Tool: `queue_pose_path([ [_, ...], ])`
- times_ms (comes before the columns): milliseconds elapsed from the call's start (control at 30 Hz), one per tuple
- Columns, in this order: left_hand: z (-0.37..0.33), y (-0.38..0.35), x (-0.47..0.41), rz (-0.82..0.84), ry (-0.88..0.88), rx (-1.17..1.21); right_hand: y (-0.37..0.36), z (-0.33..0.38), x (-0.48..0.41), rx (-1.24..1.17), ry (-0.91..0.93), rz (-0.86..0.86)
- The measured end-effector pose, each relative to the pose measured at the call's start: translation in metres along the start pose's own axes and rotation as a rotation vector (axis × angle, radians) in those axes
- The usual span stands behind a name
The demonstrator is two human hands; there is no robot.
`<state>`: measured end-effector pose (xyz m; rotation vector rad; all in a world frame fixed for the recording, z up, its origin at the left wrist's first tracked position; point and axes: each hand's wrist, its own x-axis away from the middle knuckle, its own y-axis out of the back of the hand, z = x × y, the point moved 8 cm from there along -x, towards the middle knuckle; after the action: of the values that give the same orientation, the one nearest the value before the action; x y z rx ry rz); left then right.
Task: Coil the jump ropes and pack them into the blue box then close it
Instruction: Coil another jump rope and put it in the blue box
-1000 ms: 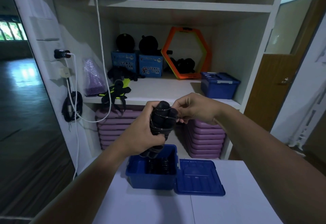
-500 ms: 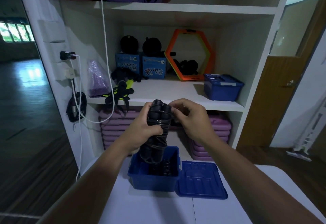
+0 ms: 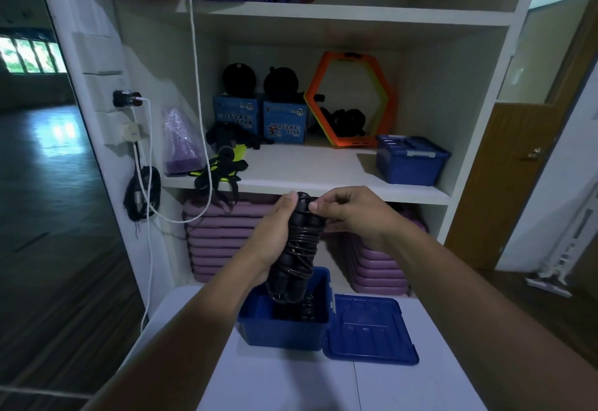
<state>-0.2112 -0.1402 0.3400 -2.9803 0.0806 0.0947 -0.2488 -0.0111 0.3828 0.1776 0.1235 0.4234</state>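
My left hand grips a black jump rope, its handles bundled upright with the cord wound round them, above the open blue box. My right hand pinches the cord at the top of the bundle. The box stands on the white table and holds more dark coiled rope. Its blue lid lies flat on the table to the right of the box.
A white shelf unit stands behind the table, with a second closed blue box, an orange hexagon ring, two blue cartons and black straps. Purple step boards are stacked below. A white cable hangs at left; a wooden door is at right.
My right hand has drawn in closer to the top of the bundle, laying the cord round it. The view has shifted slightly; the bundle stays above the box.
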Motion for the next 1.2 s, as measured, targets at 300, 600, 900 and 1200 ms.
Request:
queue_pose_path([
  [300, -0.007, -0.002, -0.003, -0.017, 0.049, 0.025, -0.004, 0.001, -0.003, -0.019, 0.029, -0.031],
  [600, -0.009, 0.006, -0.003, -0.108, 0.014, 0.041, -0.014, -0.001, -0.006, 0.096, 0.072, 0.002],
  [900, -0.034, 0.012, 0.003, -0.193, -0.306, -0.037, -0.020, 0.015, -0.006, 0.123, 0.182, 0.049],
  [1200, -0.081, 0.029, 0.007, -0.237, -0.385, -0.012, 0.004, -0.004, -0.001, 0.421, 0.189, -0.093],
])
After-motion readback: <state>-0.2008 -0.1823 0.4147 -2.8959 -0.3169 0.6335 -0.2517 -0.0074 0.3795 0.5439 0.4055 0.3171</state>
